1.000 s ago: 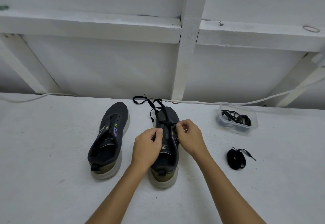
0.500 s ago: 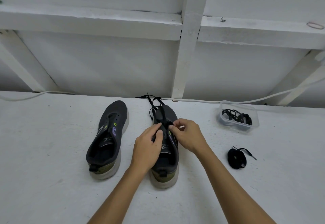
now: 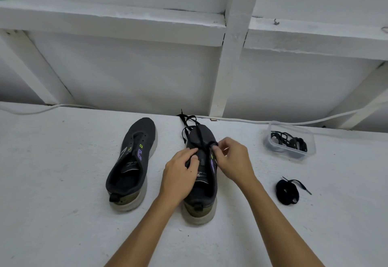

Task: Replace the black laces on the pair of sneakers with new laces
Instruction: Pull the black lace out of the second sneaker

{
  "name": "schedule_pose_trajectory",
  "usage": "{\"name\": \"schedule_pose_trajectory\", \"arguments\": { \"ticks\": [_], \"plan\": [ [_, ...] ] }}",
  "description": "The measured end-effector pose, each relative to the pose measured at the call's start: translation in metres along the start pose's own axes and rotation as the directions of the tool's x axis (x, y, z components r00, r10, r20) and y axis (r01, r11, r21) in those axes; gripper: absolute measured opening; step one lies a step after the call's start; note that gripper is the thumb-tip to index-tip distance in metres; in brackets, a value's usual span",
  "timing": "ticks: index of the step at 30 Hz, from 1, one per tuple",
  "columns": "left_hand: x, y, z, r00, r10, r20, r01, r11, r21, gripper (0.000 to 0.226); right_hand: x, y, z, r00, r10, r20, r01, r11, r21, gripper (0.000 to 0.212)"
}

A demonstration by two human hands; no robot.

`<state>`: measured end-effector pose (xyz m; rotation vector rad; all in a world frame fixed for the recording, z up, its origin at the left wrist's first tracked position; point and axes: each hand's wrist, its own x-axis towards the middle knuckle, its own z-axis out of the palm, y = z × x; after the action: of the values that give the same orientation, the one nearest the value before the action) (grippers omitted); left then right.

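Note:
Two dark grey sneakers stand toe-away on the white table. The left sneaker (image 3: 132,161) has no lace in its eyelets. Over the right sneaker (image 3: 201,185) my left hand (image 3: 180,170) grips the shoe's left eyelet edge near the tongue. My right hand (image 3: 233,159) pinches the black lace (image 3: 189,124) at the right eyelets. The lace's loose ends trail past the toe toward the wall. A coiled black lace (image 3: 286,191) lies to the right.
A clear plastic tub (image 3: 290,140) holding several black laces sits at the back right. A white cable (image 3: 241,119) runs along the wall's foot. White wall beams rise right behind the table.
Both hands have shifted forward along the right sneaker toward its toe. The loose lace ends have been drawn in closer to the toe.

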<state>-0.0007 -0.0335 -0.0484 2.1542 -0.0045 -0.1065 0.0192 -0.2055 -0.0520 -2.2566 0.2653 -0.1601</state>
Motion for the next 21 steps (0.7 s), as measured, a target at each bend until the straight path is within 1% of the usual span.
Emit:
{"name": "schedule_pose_trajectory", "arguments": {
  "ticks": [1, 2, 3, 4, 5, 6, 7, 8, 9, 10, 12, 14, 15, 16, 18, 19, 21],
  "plan": [
    [0.0, 0.0, 0.0, 1.0, -0.006, 0.004, 0.006, 1.0, -0.005, 0.033, 0.003, 0.001, -0.004, 0.996, -0.063, -0.066, 0.057, 0.994, -0.093, 0.014],
    [0.0, -0.001, 0.0, 1.0, -0.011, 0.009, 0.011, 1.0, -0.007, 0.033, 0.006, 0.002, -0.008, 0.987, -0.101, -0.126, 0.079, 0.983, -0.165, 0.013],
    [0.0, -0.001, 0.0, 1.0, -0.014, 0.014, 0.014, 1.0, -0.006, 0.033, 0.009, 0.004, -0.011, 0.98, -0.103, -0.169, 0.067, 0.976, -0.206, 0.013],
    [0.0, -0.001, 0.0, 1.0, -0.015, 0.014, 0.015, 1.0, -0.004, 0.034, 0.01, 0.004, -0.012, 0.981, -0.068, -0.18, 0.031, 0.979, -0.204, 0.017],
    [0.0, -0.001, 0.0, 1.0, -0.015, 0.01, 0.015, 1.0, -0.002, 0.034, 0.01, 0.004, -0.012, 0.99, 0.018, -0.141, -0.037, 0.99, -0.139, 0.023],
    [0.001, -0.001, 0.0, 1.0, -0.017, 0.003, 0.017, 1.0, 0.0, 0.034, 0.009, 0.001, -0.011, 0.99, 0.133, -0.045, -0.134, 0.991, -0.029, 0.029],
    [0.002, -0.001, 0.001, 1.0, -0.018, -0.001, 0.018, 1.0, 0.004, 0.034, 0.005, -0.003, -0.008, 0.971, 0.228, 0.067, -0.233, 0.97, 0.074, 0.031],
    [0.002, -0.001, 0.001, 1.0, -0.017, 0.0, 0.017, 1.0, 0.007, 0.035, 0.001, -0.005, -0.005, 0.955, 0.262, 0.138, -0.28, 0.951, 0.133, 0.03],
    [0.001, 0.0, 0.001, 1.0, -0.016, 0.004, 0.016, 1.0, 0.01, 0.035, -0.003, -0.006, -0.003, 0.962, 0.231, 0.146, -0.252, 0.957, 0.147, 0.026],
    [0.001, 0.0, 0.001, 1.0, -0.015, 0.007, 0.015, 1.0, 0.011, 0.035, -0.006, -0.006, 0.0, 0.976, 0.178, 0.125, -0.195, 0.972, 0.133, 0.021],
    [0.001, -0.001, 0.001, 1.0, -0.014, 0.005, 0.014, 1.0, 0.01, 0.035, -0.008, -0.004, 0.004, 0.992, 0.084, 0.093, -0.092, 0.993, 0.077, 0.019],
    [0.001, -0.002, 0.0, 1.0, -0.015, 0.005, 0.015, 1.0, 0.006, 0.035, -0.003, 0.0, 0.002, 1.0, -0.005, 0.009, 0.005, 1.0, -0.024, 0.018],
    [0.001, -0.003, 0.0, 1.0, -0.016, 0.009, 0.016, 1.0, 0.001, 0.035, 0.002, 0.003, -0.002, 0.998, -0.034, -0.044, 0.031, 0.997, -0.067, 0.016],
    [0.001, -0.003, 0.0, 1.0, -0.015, 0.012, 0.015, 1.0, -0.003, 0.035, 0.007, 0.004, -0.008, 0.996, -0.041, -0.081, 0.035, 0.997, -0.074, 0.014],
    [0.002, -0.004, 0.002, 1.0, -0.011, 0.008, 0.011, 1.0, -0.006, 0.034, 0.01, 0.003, -0.015, 0.994, 0.013, -0.11, -0.015, 1.0, -0.013, 0.012],
    [0.002, -0.004, 0.003, 1.0, -0.01, 0.001, 0.011, 1.0, -0.008, 0.034, 0.008, 0.001, -0.013, 0.992, 0.076, -0.099, -0.073, 0.997, 0.032, 0.018],
    [0.003, -0.005, 0.003, 1.0, -0.01, -0.008, 0.01, 1.0, -0.002, 0.034, 0.0, -0.005, -0.003, 0.974, 0.227, -0.009, -0.225, 0.966, 0.126, 0.036]
  ]
}}
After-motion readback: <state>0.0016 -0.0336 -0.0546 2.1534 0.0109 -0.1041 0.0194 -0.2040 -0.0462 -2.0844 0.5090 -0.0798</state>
